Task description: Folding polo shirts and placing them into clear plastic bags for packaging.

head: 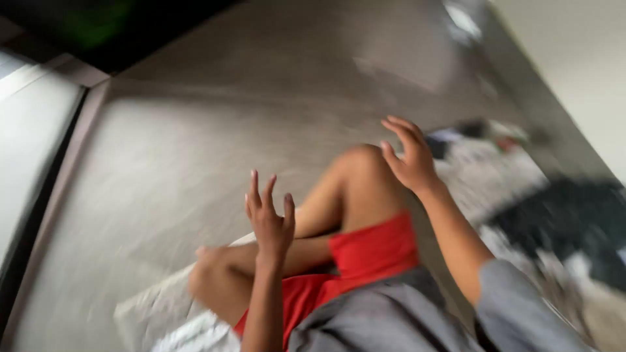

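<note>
Grey shirt cloth [385, 319] filled the six o'clock edge above red shorts [372, 251]. Both hands were raised, empty, fingers spread: left hand [269, 218] over the crossed knees, right hand [409, 156] at two o'clock nearest the blurred clothes pile [554, 221] on the floor [215, 130].

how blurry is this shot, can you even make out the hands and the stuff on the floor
Head view: heavy motion blur throughout. The left hand and right hand read as raised, open and empty, with soft edges. The pile of clothes by the wall is smeared past telling. A pale glare patch lies on the grey floor.
</note>
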